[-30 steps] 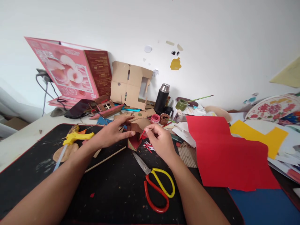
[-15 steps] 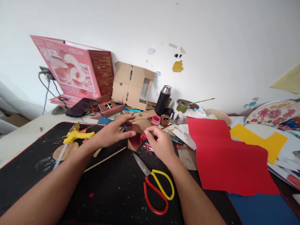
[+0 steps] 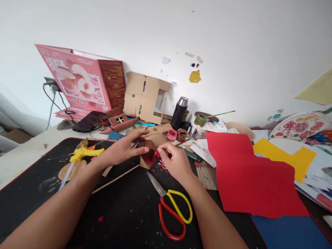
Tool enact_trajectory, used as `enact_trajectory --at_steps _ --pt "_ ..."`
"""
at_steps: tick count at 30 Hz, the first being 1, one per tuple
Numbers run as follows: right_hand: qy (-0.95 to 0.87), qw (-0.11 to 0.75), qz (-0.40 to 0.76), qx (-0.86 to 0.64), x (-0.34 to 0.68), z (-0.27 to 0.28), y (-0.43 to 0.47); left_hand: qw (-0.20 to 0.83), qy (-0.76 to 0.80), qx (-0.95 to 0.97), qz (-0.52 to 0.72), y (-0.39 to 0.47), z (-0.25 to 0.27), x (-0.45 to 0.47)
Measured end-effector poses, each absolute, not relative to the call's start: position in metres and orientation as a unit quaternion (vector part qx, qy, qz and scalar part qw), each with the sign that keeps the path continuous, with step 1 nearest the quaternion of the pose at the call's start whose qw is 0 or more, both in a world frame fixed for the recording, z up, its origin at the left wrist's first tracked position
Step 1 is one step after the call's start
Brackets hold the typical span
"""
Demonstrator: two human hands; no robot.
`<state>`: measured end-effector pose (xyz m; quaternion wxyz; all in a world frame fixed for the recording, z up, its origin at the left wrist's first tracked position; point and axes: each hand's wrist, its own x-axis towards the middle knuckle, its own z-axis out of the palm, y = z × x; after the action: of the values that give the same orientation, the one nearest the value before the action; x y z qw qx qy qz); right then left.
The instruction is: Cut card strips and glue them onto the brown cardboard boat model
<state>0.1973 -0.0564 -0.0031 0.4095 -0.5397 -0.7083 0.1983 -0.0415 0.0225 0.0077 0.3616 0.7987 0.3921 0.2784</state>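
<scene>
Slightly nearer the left thumb than half a second ago, the right hand [image 3: 174, 162] pinches a thin red strip [image 3: 155, 156] between thumb and forefinger. Its lower end points down at the right side of a small reddish-brown box [image 3: 147, 161], though whether the two touch cannot be told. The left hand [image 3: 126, 148] stretches its thumb across the box's left part, the other fingers spread beyond; whether it grips the box or lies against it is unclear. The box rests on a black mat [image 3: 121, 214], between the hands. Red and white paper shreds [image 3: 162, 166] lie beside the right hand; scissors [image 3: 162, 192] lie nearer the person, blade tip close to the box, a wooden stick [image 3: 116, 179] to their left
</scene>
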Motion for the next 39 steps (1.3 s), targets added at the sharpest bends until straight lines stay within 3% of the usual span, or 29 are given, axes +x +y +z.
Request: enact_trajectory --at_steps 39 --pt "-0.717 0.404 0.195 -0.534 0.1962 -0.0002 -0.0595 0.384 0.394 0.792 0.265 0.0228 0.008 -0.0432"
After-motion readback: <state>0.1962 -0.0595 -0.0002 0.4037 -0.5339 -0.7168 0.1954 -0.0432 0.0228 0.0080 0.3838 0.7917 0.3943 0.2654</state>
